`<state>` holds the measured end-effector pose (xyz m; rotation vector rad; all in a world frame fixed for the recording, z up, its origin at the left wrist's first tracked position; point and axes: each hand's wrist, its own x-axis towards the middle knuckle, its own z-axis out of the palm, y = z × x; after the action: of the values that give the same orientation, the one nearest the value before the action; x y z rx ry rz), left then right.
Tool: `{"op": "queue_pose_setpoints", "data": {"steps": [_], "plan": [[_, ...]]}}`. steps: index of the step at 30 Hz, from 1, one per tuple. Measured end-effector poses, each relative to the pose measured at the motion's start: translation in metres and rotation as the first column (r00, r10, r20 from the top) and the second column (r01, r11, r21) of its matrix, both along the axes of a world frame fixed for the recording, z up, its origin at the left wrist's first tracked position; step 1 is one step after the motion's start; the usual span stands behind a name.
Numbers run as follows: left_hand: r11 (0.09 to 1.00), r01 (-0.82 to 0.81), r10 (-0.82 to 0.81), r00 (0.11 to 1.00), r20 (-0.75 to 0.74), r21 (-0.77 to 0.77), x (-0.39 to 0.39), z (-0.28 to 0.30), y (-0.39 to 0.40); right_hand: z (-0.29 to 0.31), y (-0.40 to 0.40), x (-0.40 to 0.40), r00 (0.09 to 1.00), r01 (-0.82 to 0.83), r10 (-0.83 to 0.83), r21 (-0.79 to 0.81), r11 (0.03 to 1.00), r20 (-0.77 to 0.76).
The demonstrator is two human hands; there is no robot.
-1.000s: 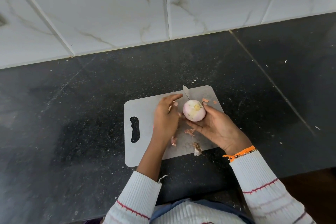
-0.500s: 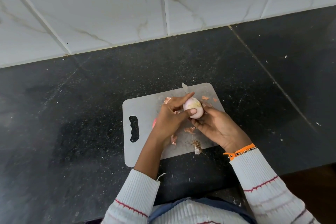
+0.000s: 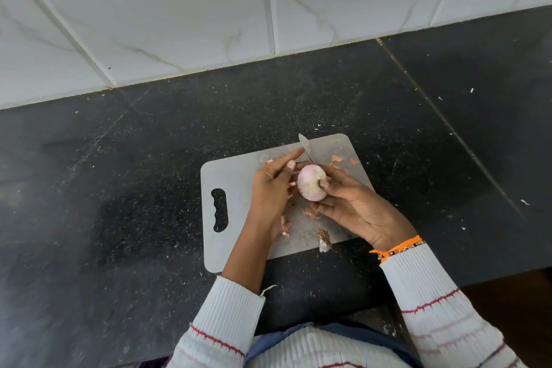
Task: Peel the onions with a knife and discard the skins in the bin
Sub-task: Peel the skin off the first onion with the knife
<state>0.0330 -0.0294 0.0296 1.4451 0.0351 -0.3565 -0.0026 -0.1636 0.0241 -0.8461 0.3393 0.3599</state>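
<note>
The right hand (image 3: 355, 203) cradles the pale, nearly bare round onion (image 3: 311, 182) above the grey plastic cutting board (image 3: 236, 176); the left hand (image 3: 273, 188), gripping the steel knife (image 3: 305, 145), has drawn back toward nine o'clock, skin stripped.

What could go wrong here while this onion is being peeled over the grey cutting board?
The left hand holds the steel knife blade close to the right hand gripping the pale peeled onion; a slip could nick a finger. Orange skin scraps near the grey cutting board edge could fall onto the black counter.
</note>
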Motion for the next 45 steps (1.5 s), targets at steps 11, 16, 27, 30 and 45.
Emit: {"op": "queue_pose_setpoints", "data": {"steps": [11, 16, 27, 30, 45], "plan": [[0.998, 0.063, -0.063, 0.998, 0.021, -0.007, -0.001, 0.006, 0.004, 0.004, 0.001, 0.001, 1.000, 0.002, 0.000, 0.111, 0.994, -0.019], [1.000, 0.030, -0.030, 0.999, 0.020, -0.002, -0.004, 0.007, 0.002, 0.003, -0.001, 0.000, 0.998, 0.023, -0.023, 0.002, 1.000, -0.062], [0.989, 0.145, -0.148, 0.982, 0.117, 0.039, -0.003, 0.006, 0.005, 0.007, 0.003, 0.000, 0.995, 0.092, -0.091, 0.022, 0.996, -0.033], [0.994, 0.109, -0.107, 0.986, 0.124, -0.010, -0.002, 0.006, 0.007, 0.007, 0.003, 0.000, 0.993, 0.101, -0.101, -0.017, 0.995, -0.061], [0.948, 0.319, -0.317, 0.937, 0.149, 0.008, -0.009, 0.007, 0.009, 0.010, 0.013, 0.000, 0.976, 0.186, -0.193, -0.077, 0.979, -0.096]]}}
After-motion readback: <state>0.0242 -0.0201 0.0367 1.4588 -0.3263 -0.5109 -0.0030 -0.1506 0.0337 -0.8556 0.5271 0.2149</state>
